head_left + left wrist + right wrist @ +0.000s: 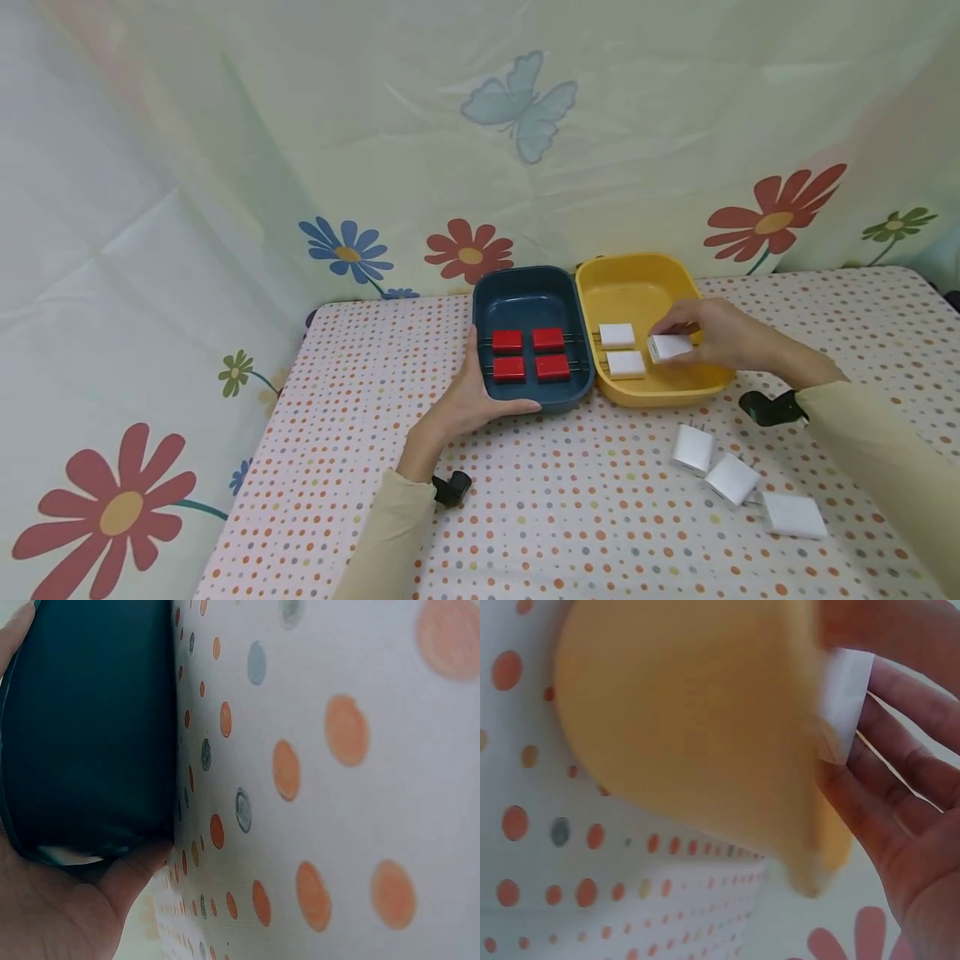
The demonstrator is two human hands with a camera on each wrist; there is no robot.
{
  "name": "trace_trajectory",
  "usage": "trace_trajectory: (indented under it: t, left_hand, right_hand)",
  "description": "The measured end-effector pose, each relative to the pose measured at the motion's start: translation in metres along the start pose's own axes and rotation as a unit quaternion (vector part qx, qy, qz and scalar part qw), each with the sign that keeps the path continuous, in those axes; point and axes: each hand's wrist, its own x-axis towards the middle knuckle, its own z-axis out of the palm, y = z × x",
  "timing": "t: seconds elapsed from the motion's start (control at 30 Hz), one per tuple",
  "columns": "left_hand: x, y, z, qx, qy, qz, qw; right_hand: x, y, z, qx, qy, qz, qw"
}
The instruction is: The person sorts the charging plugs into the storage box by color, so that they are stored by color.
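My left hand holds the near left corner of a dark blue tray, thumb along the front wall and fingers along the left side. Inside lie several red plug adapters with metal prongs. Touching it on the right stands a yellow tray with two white plug adapters lying flat in its left part. Above its right part my right hand pinches another white adapter between thumb and fingers. The right wrist view shows that adapter partly hidden behind the yellow rim.
Three white adapters lie on the dotted tablecloth at front right, below the right forearm. A flowered curtain hangs close behind the trays. Each wrist carries a small black camera.
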Motion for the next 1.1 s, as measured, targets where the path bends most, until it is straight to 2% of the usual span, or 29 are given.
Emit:
trace_trajectory:
  t: [0.2, 0.6, 1.1]
  left_hand:
    - [0.000, -0.001, 0.000, 0.003, 0.003, -0.002, 1.0000]
    - [0.000, -0.001, 0.001, -0.004, 0.004, 0.004, 1.0000]
    - [-0.002, -0.001, 0.002, -0.004, 0.007, 0.000, 1.0000]
  right_hand:
    - [0.006, 0.005, 0.014, -0.016, -0.024, 0.010, 0.9995]
    - [0.012, 0.002, 0.020, -0.030, -0.070, 0.040, 0.9963]
    - [0.014, 0.001, 0.022, -0.062, -0.070, 0.022, 0.9954]
